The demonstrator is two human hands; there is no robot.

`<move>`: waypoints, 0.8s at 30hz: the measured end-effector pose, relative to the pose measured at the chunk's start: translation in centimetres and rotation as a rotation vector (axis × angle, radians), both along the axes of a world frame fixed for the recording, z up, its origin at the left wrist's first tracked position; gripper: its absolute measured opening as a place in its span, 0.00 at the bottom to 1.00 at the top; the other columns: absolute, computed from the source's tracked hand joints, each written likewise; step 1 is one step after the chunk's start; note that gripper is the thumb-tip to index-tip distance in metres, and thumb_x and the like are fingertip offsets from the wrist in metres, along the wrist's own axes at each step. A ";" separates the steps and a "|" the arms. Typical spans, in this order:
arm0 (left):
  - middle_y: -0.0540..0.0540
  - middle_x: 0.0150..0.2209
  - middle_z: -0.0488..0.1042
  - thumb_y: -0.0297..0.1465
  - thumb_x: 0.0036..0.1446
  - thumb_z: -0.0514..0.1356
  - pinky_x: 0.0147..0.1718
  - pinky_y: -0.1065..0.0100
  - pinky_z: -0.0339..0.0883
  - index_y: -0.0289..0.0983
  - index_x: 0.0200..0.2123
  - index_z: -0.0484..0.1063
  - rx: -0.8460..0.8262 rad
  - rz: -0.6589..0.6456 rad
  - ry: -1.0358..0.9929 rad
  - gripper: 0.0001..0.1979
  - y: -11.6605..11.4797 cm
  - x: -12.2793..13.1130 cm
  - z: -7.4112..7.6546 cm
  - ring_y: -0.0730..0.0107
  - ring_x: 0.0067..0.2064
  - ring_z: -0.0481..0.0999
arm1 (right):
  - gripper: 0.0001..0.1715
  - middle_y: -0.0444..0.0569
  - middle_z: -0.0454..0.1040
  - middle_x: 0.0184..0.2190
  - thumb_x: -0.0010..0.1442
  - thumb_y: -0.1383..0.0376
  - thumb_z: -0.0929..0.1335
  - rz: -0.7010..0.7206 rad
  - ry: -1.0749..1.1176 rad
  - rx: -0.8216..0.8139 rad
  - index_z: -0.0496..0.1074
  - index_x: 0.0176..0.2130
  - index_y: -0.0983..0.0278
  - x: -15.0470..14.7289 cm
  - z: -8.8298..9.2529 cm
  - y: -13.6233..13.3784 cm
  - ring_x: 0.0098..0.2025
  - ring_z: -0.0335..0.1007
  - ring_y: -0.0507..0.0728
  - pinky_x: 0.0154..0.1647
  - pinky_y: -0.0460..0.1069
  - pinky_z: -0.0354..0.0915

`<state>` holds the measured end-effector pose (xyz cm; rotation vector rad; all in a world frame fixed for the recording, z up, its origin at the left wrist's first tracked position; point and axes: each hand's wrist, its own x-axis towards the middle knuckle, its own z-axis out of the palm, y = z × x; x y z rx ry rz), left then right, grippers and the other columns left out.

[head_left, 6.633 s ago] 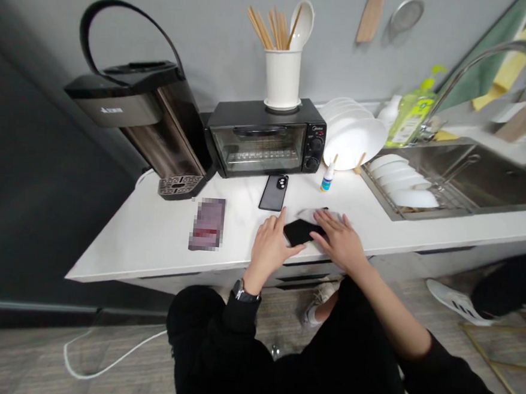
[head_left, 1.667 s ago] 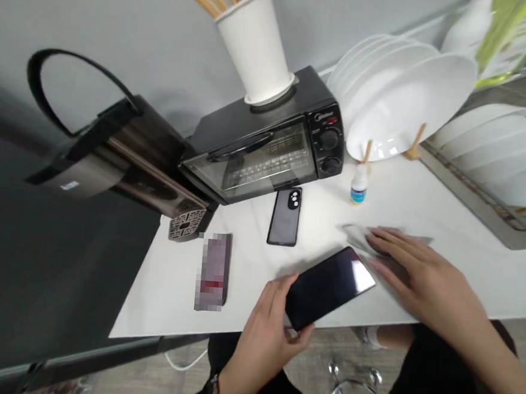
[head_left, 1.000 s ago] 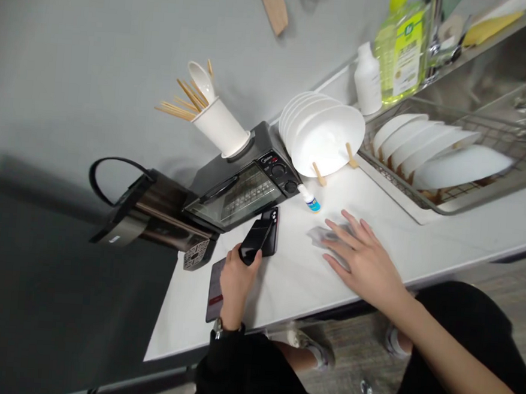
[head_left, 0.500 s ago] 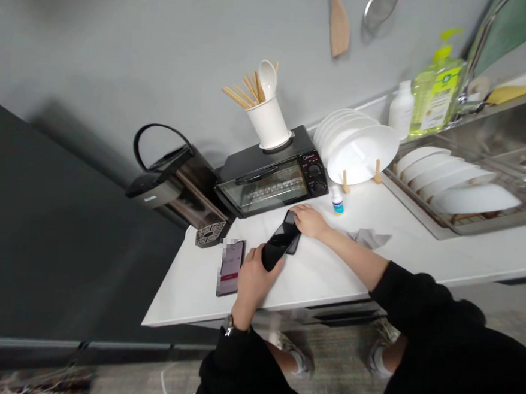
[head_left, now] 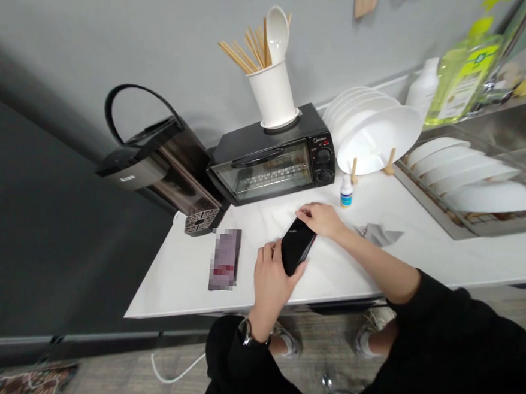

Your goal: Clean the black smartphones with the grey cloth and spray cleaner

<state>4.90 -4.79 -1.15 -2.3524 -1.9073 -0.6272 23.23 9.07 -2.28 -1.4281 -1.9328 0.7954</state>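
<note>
A black smartphone is held at both ends, low over the white countertop. My left hand grips its lower end, thumb on the near side and fingers on the far side. My right hand holds the upper end between thumb and fingers. A thin reddish edge shows along the phone's right side; what lies under it is mostly hidden. To the left, another phone lies flat with its screen blurred out. A small white bottle with a blue label stands beyond my right hand, and a grey cloth lies behind my right forearm.
A toaster oven stands at the back, carrying a white holder of chopsticks and a spoon. Left of it is a black drink machine. White plates stand in a rack; bowls sit by the sink at right.
The black phone has shifted to line up over the dark item beneath it, which stuck out before. Both hands have moved with it, and the camera view has tilted downward and closer.
</note>
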 end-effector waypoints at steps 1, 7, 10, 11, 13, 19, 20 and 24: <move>0.36 0.53 0.72 0.42 0.61 0.68 0.57 0.46 0.71 0.34 0.62 0.66 0.000 0.000 -0.027 0.31 0.0 0.3 -0.1 0.46 0.56 0.73 | 0.17 0.56 0.84 0.45 0.69 0.55 0.69 0.012 0.050 -0.017 0.83 0.41 0.63 -0.1 -0.2 0.2 0.52 0.78 0.66 0.57 0.56 0.67; 0.32 0.65 0.66 0.39 0.57 0.71 0.65 0.44 0.64 0.37 0.69 0.55 -0.086 -0.070 -0.407 0.42 0.4 -1.3 -0.1 0.44 0.66 0.69 | 0.22 0.52 0.84 0.41 0.62 0.49 0.73 0.173 0.532 -0.111 0.82 0.42 0.65 -0.5 -0.1 1.4 0.45 0.80 0.61 0.49 0.54 0.71; 0.37 0.61 0.73 0.46 0.64 0.64 0.56 0.54 0.73 0.40 0.69 0.58 -0.303 -0.073 -0.772 0.36 1.0 -3.4 0.2 0.54 0.58 0.77 | 0.30 0.52 0.84 0.42 0.56 0.44 0.76 0.218 0.770 -0.131 0.82 0.46 0.64 -0.6 0.5 1.3 0.43 0.79 0.60 0.47 0.53 0.71; 0.39 0.55 0.77 0.48 0.65 0.63 0.51 0.57 0.77 0.39 0.65 0.65 -0.396 -0.071 -0.844 0.32 1.2 -3.9 0.3 0.55 0.53 0.80 | 0.31 0.52 0.84 0.42 0.54 0.44 0.77 0.224 0.835 -0.139 0.82 0.46 0.64 -0.7 0.7 1.1 0.43 0.79 0.59 0.46 0.53 0.71; 0.42 0.44 0.81 0.51 0.63 0.64 0.40 0.62 0.79 0.35 0.53 0.76 -0.480 -0.042 -0.928 0.27 1.5 -4.4 0.4 0.59 0.43 0.81 | 0.30 0.51 0.84 0.42 0.53 0.45 0.78 0.229 0.951 -0.158 0.82 0.47 0.63 -0.8 1.1 0.7 0.43 0.79 0.58 0.47 0.52 0.71; 0.48 0.34 0.78 0.57 0.60 0.63 0.29 0.72 0.75 0.36 0.44 0.76 -0.285 0.109 -1.112 0.28 2.0 -3.1 0.0 0.71 0.31 0.77 | 0.28 0.53 0.84 0.44 0.59 0.47 0.75 0.306 1.181 -0.275 0.81 0.49 0.63 -0.8 1.7 0.3 0.44 0.79 0.58 0.46 0.52 0.73; 0.48 0.35 0.79 0.56 0.60 0.64 0.30 0.72 0.76 0.36 0.45 0.75 -0.291 0.108 -1.146 0.28 2.0 -2.8 -0.1 0.71 0.32 0.78 | 0.27 0.53 0.84 0.44 0.57 0.49 0.76 0.323 1.198 -0.290 0.81 0.50 0.63 -0.8 1.7 0.3 0.44 0.79 0.58 0.46 0.52 0.73; 0.46 0.48 0.81 0.44 0.53 0.74 0.42 0.67 0.80 0.41 0.55 0.71 -0.467 -0.005 -1.207 0.30 1.7 -1.5 -0.1 0.65 0.45 0.82 | 0.25 0.49 0.84 0.44 0.56 0.54 0.78 0.355 1.232 -0.301 0.80 0.51 0.61 -0.7 1.6 0.3 0.44 0.79 0.56 0.43 0.48 0.72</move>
